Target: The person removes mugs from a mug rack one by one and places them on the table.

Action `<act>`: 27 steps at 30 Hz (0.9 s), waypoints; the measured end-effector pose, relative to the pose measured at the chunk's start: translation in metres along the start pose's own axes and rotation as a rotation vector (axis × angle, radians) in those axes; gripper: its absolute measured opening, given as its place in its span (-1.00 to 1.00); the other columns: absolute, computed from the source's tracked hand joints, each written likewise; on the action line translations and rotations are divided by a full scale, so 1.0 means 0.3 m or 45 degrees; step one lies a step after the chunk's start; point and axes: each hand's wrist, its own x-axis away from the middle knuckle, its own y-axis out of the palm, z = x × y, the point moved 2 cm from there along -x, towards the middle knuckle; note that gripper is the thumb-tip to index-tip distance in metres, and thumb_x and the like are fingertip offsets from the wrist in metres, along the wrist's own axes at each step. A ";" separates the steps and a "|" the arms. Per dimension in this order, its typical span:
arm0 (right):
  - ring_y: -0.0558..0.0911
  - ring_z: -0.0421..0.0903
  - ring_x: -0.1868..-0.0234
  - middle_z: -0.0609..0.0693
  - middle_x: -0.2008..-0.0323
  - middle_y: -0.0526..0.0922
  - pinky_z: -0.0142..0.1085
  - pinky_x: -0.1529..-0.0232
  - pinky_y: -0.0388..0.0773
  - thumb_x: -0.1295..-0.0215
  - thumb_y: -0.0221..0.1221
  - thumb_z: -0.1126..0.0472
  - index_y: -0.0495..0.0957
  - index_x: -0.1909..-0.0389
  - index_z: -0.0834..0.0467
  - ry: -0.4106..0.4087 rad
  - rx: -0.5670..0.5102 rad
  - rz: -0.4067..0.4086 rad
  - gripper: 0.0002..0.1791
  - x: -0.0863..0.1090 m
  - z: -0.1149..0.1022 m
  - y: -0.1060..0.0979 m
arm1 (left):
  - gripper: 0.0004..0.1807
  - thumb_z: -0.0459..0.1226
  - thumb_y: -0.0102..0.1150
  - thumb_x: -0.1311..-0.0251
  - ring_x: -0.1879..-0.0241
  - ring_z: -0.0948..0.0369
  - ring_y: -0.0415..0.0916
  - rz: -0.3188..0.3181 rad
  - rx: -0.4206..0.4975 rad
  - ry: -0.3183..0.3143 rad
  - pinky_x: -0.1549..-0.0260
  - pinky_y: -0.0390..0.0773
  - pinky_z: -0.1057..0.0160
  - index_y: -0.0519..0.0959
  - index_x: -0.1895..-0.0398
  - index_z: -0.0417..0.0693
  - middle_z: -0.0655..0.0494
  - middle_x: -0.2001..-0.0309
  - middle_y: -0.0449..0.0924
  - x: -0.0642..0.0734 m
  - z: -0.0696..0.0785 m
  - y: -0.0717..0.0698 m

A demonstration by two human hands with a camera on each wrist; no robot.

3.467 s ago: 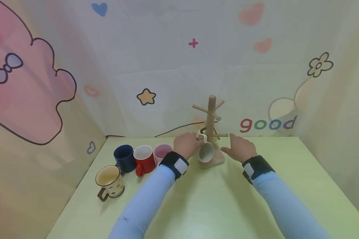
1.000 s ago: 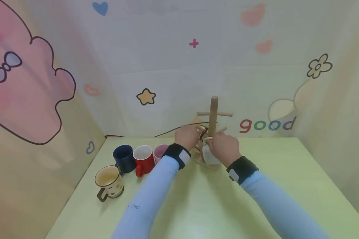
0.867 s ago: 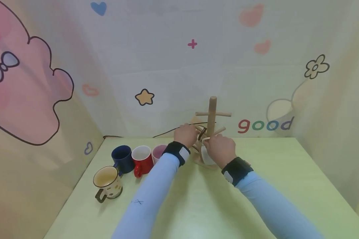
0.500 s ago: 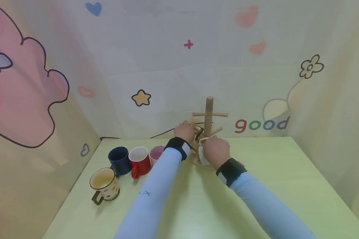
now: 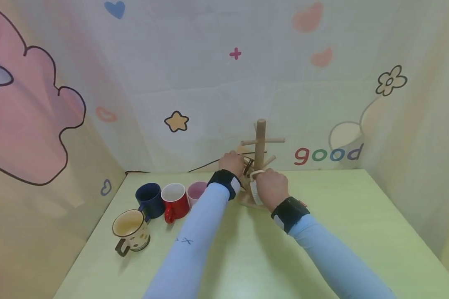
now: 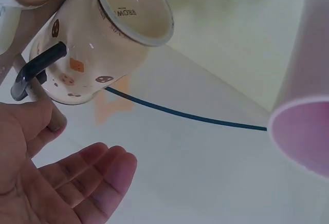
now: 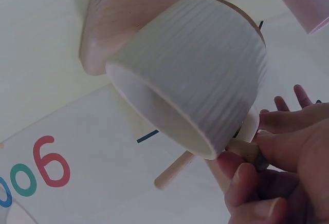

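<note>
A wooden mug tree [image 5: 260, 145] stands at the back of the table. My left hand [image 5: 231, 162] pinches the end of one of its lower pegs [image 6: 57, 120] between thumb and index finger, the other fingers loosely extended. On that peg a cream mug [image 6: 87, 44] with brown spots hangs tilted by its dark handle [image 6: 49, 59]. The fingers of my right hand [image 5: 272, 189] pinch another lower peg [image 7: 249, 152]. A white ribbed mug [image 7: 190, 70] hangs from it, mouth tipped downward. In the head view, both hands partly hide these mugs.
Left on the table [image 5: 321, 232] stand a navy mug [image 5: 150, 201], a red mug [image 5: 176, 203], a pink mug [image 5: 196, 192] near my left wrist, and a cream spotted mug [image 5: 131, 228]. A printed cloth wall [image 5: 209, 83] rises right behind the tree.
My right hand, earlier apart at the right, has come in onto a peg. The mug tree has turned, swinging the white mug round. Over the last second it has shifted little.
</note>
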 end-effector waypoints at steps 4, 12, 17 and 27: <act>0.55 0.00 0.61 0.12 0.59 0.42 -0.13 0.66 0.53 -0.33 0.20 0.27 0.69 0.35 0.22 0.016 0.007 0.002 -0.87 -0.003 0.015 0.003 | -0.73 -0.21 -0.01 -0.49 0.10 0.08 0.58 -0.003 0.018 0.005 0.14 0.62 0.15 0.67 -0.03 -0.02 -0.02 0.11 0.61 0.019 -0.006 -0.019; 0.57 0.05 0.58 0.14 0.56 0.43 -0.08 0.60 0.56 -0.40 0.13 0.26 0.67 0.34 0.23 0.018 -0.003 -0.020 -0.81 -0.016 0.059 0.008 | -0.82 -0.26 0.13 -0.40 0.16 0.09 0.63 0.044 0.002 0.044 0.21 0.65 0.14 0.73 0.13 -0.04 0.03 0.20 0.67 0.033 -0.023 -0.022; 0.58 0.09 0.53 0.16 0.54 0.47 -0.03 0.58 0.57 -0.40 0.13 0.28 0.70 0.17 0.11 0.022 -0.058 -0.058 -0.83 -0.019 0.093 0.010 | -0.77 -0.29 0.07 -0.43 0.26 0.14 0.68 0.073 0.025 0.047 0.32 0.67 0.15 0.75 0.26 -0.01 0.09 0.27 0.72 0.042 -0.023 -0.021; 0.56 0.10 0.47 0.19 0.50 0.48 0.00 0.55 0.58 -0.33 0.17 0.38 0.68 0.13 0.23 0.018 -0.066 -0.090 -0.83 -0.038 0.130 0.023 | -0.78 -0.27 0.11 -0.41 0.29 0.17 0.68 0.114 -0.039 0.059 0.35 0.67 0.18 0.75 0.32 0.00 0.13 0.31 0.73 0.073 -0.007 -0.023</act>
